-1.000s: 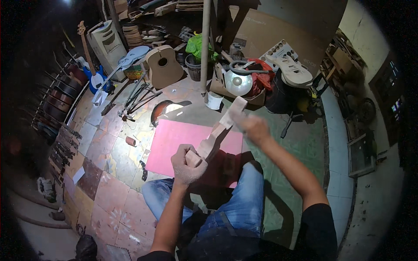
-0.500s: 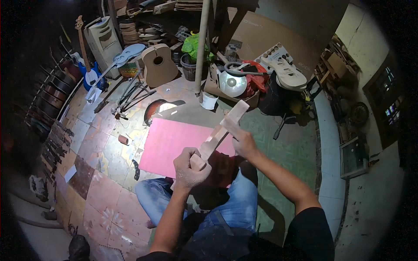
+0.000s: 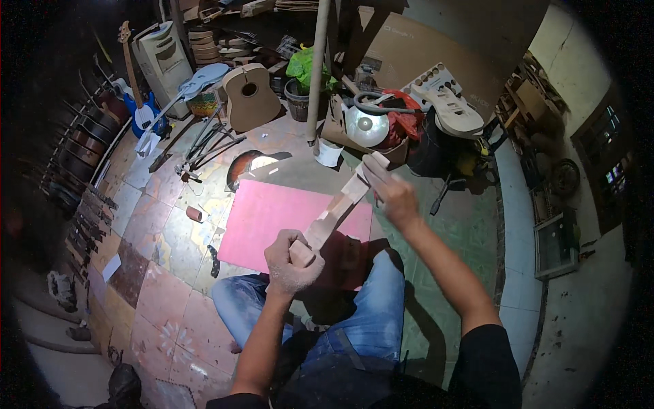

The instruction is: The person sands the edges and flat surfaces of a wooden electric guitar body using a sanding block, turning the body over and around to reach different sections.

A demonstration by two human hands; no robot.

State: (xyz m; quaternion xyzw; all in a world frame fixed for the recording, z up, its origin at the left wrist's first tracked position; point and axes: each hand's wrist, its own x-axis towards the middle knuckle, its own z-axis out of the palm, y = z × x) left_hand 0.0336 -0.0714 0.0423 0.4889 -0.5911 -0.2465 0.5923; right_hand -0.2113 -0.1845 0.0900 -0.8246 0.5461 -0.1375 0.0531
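A pale, unfinished wooden guitar neck point(image 3: 334, 213) is held slantwise above my lap, its far end up and to the right. My left hand point(image 3: 293, 262), dusty with pale powder, is wrapped around the near, thick end. At the far end my right hand point(image 3: 397, 196) is closed against the wood, its fingers bent over the edge. Motion blurs this hand, and whatever lies between its fingers and the wood is hidden. Beneath the neck a pink mat point(image 3: 272, 228) lies on the floor before my crossed legs.
Beyond the mat lies a sunburst guitar body point(image 3: 242, 167). An acoustic guitar body point(image 3: 252, 99), a black bucket point(image 3: 298, 102) and a pole point(image 3: 317, 75) stand farther back. A box of clutter point(image 3: 340, 133) and a pale guitar body point(image 3: 449, 112) are at the right. A brown cylinder point(image 3: 194, 214) lies left.
My right hand has slid outward along the neck, up toward its far end. The left hand keeps its grip and has shifted slightly left with the near end.
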